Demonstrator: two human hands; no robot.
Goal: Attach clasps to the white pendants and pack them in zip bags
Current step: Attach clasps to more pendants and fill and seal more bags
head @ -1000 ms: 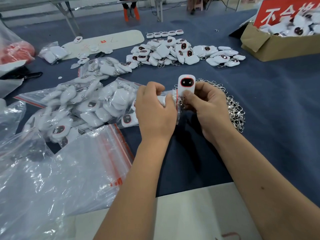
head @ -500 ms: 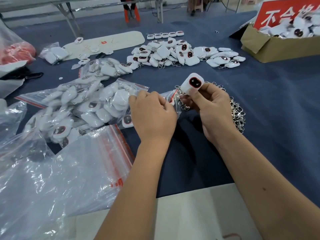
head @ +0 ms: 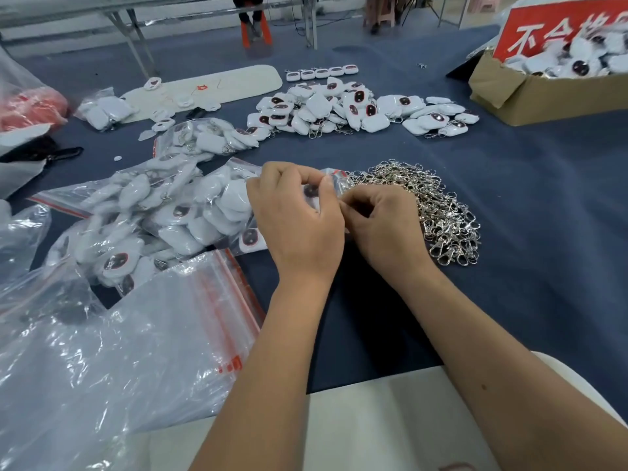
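Left hand: the left hand (head: 299,226) pinches the red-striped mouth of a small clear zip bag (head: 331,180) between thumb and fingers, holding it just above the blue cloth-covered table (head: 526,205).

Right hand: the right hand (head: 380,222) is curled tight against the bag's mouth, fingertips pressed together at the opening; what they grip is hidden, so it may be the bag's edge or the pendant's clasp.

Pendant: the white rounded plastic pendant with a dark red-ringed face (head: 311,191), held up in the right hand's fingers half a second ago, now shows only as a dark patch through the film behind the left thumb.

What changed: the pendant has dropped from open view into the bag, and both hands have closed in on its mouth.

Meaning for the task: this piece appears to be past the clasp step and at the packing step; sealing the strip looks to be what remains.

Clasps: a heap of loose silver metal lobster clasps (head: 438,212) lies just beside the right hand.

Packed stock: large clear bags stuffed with bagged white pendants (head: 163,215) sit to the left, touching the left hand's side of the work spot.

Empty bags: a stack of flat clear zip bags with red strips (head: 136,351) lies nearer the person, on the left.

Waiting stock: a pile of loose white pendants (head: 339,107) lies well beyond, and a brown cardboard box (head: 543,100) of more stands far right.
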